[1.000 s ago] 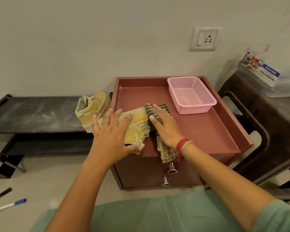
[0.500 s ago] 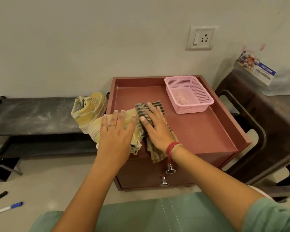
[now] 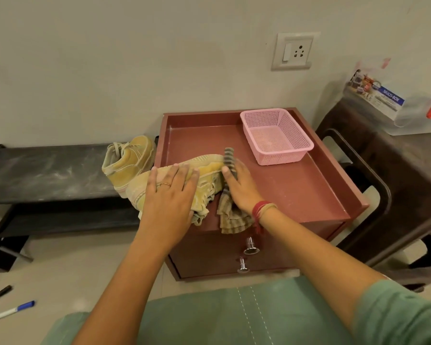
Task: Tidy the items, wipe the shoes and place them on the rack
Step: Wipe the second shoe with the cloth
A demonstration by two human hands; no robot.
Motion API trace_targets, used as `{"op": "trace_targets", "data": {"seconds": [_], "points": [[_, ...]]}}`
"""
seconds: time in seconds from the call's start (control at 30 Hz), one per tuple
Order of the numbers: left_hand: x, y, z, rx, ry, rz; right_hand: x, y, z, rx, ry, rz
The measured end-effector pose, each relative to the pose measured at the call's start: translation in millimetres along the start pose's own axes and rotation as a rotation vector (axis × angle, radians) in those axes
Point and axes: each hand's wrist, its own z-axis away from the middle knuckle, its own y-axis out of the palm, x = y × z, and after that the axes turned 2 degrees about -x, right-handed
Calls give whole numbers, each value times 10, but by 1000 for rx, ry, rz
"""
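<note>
A dusty yellow sneaker (image 3: pixel 209 165) lies on its side across the front left corner of the red-brown cabinet (image 3: pixel 296 195). My left hand (image 3: pixel 171 195) presses flat on its heel end, fingers spread. My right hand (image 3: pixel 241 188) holds a striped cloth (image 3: pixel 232 217) against the sneaker's toe end. The cloth bunches up between thumb and fingers, and its tail hangs over the cabinet's front edge. The second yellow sneaker (image 3: pixel 132 158) stands upright on the right end of the black rack (image 3: pixel 47 170), just left of the cabinet.
A pink mesh basket (image 3: pixel 276 135) sits at the cabinet's back right. A dark brown plastic stool (image 3: pixel 383 170) stands to the right with a clear plastic box (image 3: pixel 408 113) on it. Pens (image 3: pixel 10 311) lie on the floor at lower left.
My right hand has slid the cloth along the sneaker toward its toe, then back a little, and the cloth is now bunched. My left hand shifted slightly on the sneaker.
</note>
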Motion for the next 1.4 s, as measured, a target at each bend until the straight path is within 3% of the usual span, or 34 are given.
{"op": "trace_targets", "data": {"seconds": [0.1,0.23,0.4,0.53,0.6,0.7,0.8,0.97,1.07,1.13,1.3,1.4], "points": [[4,20,7,-24,7,-2,-41,47,71,80,-171,120],[11,23,7,-40,7,22,-67,-41,-71,20,45,-116],[26,28,11,-49,10,39,-29,-100,-29,102,-53,-27],[44,14,21,-50,12,90,-89,-288,-164,-39,352,-404],[71,20,21,-49,8,130,-45,-343,-225,-214,414,-551],[89,27,19,-34,-2,162,114,-270,-121,-240,171,-344],[81,19,22,-22,-6,177,98,-38,13,14,-58,-153],[55,8,22,-36,-4,181,-26,77,-67,-48,140,-155],[39,4,21,-41,-5,170,-32,97,40,61,55,50],[44,12,15,-46,-4,173,-68,49,59,60,25,37],[83,-34,49,-27,-69,202,12,-81,-21,-63,131,-191],[243,-131,132,157,-285,269,320,-114,86,-263,-11,-149]]}}
